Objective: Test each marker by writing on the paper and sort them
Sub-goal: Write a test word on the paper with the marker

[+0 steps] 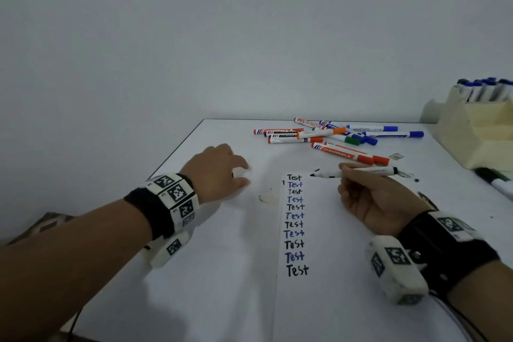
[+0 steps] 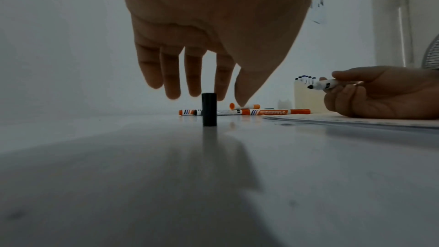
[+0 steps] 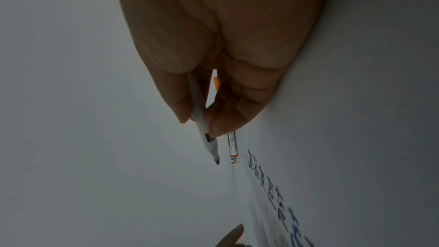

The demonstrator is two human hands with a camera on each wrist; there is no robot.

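One uncapped white-barrelled black marker (image 1: 358, 171) lies pinched in the right hand (image 1: 380, 200), tip raised just over the top of the white paper sheet (image 1: 333, 300) — its small black cap (image 2: 209, 109) stands upright on the white table (image 1: 211, 272) under the left hand (image 1: 219, 172), whose fingers hang straight and hold nothing. Recapping likely comes next: pinch the cap low, lift it straight — then meet the tip squarely.

White worktop (image 1: 222, 272) holding a paper (image 1: 333, 300), loose markers (image 1: 333, 139) (piled at the back), an upright black cap (image 2: 209, 109), and a cream holder (image 1: 477, 136).

Left hand (image 1: 219, 172) spread, right hand (image 1: 372, 197) pinching.
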